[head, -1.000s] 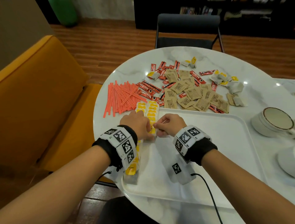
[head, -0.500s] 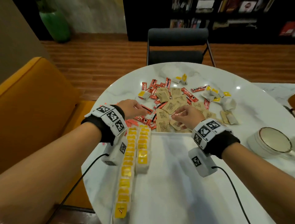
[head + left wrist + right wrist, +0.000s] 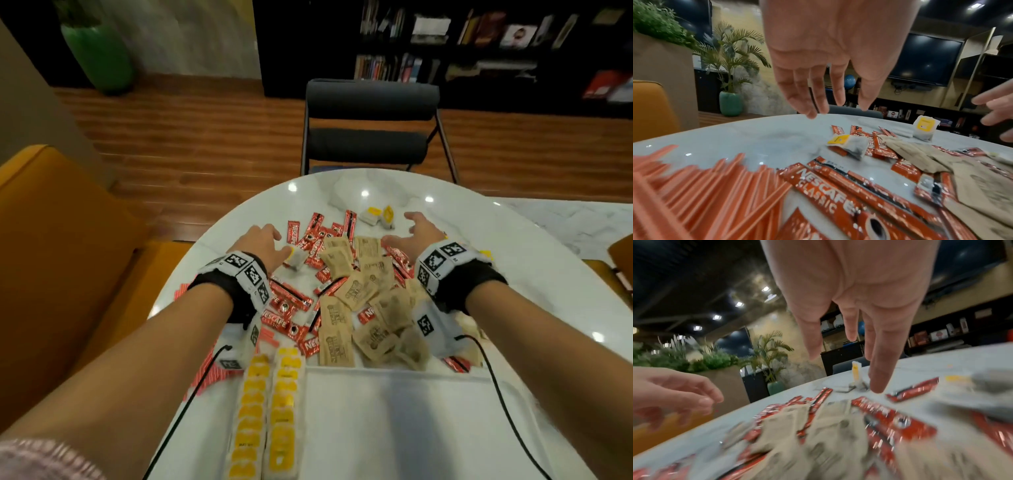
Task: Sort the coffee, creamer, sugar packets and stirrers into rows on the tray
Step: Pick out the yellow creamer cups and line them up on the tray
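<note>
Both hands hover open over the loose pile on the white round table [image 3: 239,219]. My left hand [image 3: 279,241] has its fingers spread just above a yellow-labelled packet [image 3: 296,257], which also lies under the hanging fingers [image 3: 812,112] in the left wrist view. Farther out, my right hand [image 3: 400,228] stretches straight fingers [image 3: 877,384] toward two yellow-labelled packets [image 3: 380,216]. Red Nescafe sticks [image 3: 291,301] and brown sugar packets [image 3: 356,291] are mixed between my wrists. Orange stirrers [image 3: 694,186] lie at the left. Two rows of yellow-labelled packets [image 3: 267,411] line the left side of the white tray [image 3: 428,428].
A dark chair [image 3: 370,137] stands beyond the table's far edge. An orange seat [image 3: 51,257] is close on the left. Black cables [image 3: 507,411] run from the wrist cameras across the tray. A green vase [image 3: 99,58] stands on the wooden floor.
Both hands left the yellow packet rows on the tray and moved forward over the pile, spreading apart with fingers opened. The view has tipped forward and closer.
</note>
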The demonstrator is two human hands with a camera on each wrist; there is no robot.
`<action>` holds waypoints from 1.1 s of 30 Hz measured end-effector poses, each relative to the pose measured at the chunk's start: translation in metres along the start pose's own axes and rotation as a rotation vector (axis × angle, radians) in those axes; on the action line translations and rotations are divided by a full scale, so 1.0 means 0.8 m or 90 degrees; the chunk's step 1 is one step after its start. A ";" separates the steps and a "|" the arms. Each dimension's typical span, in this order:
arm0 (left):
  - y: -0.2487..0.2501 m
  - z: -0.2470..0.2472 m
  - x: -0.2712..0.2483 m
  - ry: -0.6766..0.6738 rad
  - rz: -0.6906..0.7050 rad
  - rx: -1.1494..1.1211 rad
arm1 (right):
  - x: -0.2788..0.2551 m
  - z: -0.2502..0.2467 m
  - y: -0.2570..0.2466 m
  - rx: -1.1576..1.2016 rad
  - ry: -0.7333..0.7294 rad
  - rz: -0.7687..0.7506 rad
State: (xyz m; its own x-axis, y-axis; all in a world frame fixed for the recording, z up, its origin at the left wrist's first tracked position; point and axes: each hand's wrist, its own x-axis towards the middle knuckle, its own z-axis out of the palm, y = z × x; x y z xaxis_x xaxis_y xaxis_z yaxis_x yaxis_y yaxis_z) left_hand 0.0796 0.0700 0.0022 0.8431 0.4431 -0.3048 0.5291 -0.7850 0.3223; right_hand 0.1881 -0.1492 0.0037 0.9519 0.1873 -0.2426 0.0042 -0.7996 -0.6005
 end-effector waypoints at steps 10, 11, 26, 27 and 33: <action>0.023 0.035 0.068 -0.082 -0.030 0.118 | 0.140 0.027 -0.016 -0.237 -0.105 -0.023; 0.026 0.038 0.070 -0.084 -0.037 0.118 | 0.146 0.032 -0.017 -0.254 -0.124 -0.023; -0.006 0.013 0.040 -0.070 -0.055 -0.185 | 0.113 0.023 0.002 -0.192 -0.065 -0.026; -0.009 0.011 0.032 -0.065 -0.056 -0.207 | 0.101 0.020 0.001 -0.153 -0.047 -0.019; -0.019 0.006 -0.021 -0.058 -0.032 -0.241 | -0.001 0.017 -0.022 -0.008 -0.020 -0.116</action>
State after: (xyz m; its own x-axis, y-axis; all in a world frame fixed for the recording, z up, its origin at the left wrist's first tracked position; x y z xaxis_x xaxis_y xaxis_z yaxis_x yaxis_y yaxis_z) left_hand 0.0572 0.0726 -0.0017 0.8122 0.4231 -0.4017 0.5821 -0.5409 0.6071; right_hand 0.1832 -0.1279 0.0041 0.9251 0.3472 -0.1540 0.1802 -0.7582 -0.6267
